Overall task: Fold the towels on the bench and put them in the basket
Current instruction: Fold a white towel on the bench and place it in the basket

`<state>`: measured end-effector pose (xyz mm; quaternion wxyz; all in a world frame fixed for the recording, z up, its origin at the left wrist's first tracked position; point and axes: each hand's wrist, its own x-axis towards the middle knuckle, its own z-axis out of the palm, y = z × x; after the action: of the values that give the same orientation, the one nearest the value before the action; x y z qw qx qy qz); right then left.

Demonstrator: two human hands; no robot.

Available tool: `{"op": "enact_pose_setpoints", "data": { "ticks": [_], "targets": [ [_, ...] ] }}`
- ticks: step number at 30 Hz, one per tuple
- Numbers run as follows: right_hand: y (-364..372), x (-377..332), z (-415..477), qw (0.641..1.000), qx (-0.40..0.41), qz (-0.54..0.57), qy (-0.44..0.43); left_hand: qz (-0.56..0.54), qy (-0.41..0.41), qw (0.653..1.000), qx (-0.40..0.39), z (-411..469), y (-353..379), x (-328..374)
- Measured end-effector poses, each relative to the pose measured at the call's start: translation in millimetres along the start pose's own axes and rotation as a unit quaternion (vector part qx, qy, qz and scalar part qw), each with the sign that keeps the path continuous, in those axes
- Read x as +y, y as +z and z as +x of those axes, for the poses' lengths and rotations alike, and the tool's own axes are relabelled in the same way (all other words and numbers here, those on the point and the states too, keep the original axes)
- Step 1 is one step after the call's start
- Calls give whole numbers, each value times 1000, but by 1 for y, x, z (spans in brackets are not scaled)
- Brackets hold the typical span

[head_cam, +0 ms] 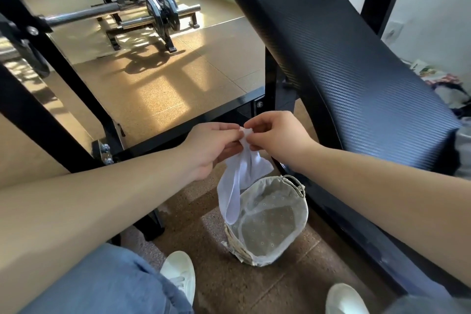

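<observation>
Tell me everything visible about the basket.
The basket is small and round, pale woven wicker lined with whitish eyelet fabric folded over the rim, with a loop handle on its far side. It stands upright on the floor beside the black bench frame. Its inside looks empty. The white towel's hanging end overlaps its left rim.

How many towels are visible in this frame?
1. The white towel hangs pinched at its top by the left hand and right hand, its lower end over the basket. Crumpled fabric at the frame's right edge, past the bench, may be more towels; cannot tell.
</observation>
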<state>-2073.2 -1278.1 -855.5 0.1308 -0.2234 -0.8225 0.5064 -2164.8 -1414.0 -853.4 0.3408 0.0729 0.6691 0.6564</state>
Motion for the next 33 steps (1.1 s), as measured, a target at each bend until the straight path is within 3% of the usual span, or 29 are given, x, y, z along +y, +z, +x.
{"op": "enact_pose_setpoints", "data": {
  "ticks": [8,16,22,26,33],
  "targets": [
    [13,2,-1,996,49,70,11,11,11,1000,-6,2,-4,-2],
    [15,6,-7,994,34,-68,-82,-3,29,1000,0,-1,-2,-4],
    [10,11,0,992,43,-92,-80,115,69,991,-2,5,-6,-3],
    [2,13,-1,999,33,-37,-23,283,93,954,14,14,-26,-4],
    [-6,11,-5,1000,12,-4,-15,341,44,939,-1,15,-39,-8]
  ]
}}
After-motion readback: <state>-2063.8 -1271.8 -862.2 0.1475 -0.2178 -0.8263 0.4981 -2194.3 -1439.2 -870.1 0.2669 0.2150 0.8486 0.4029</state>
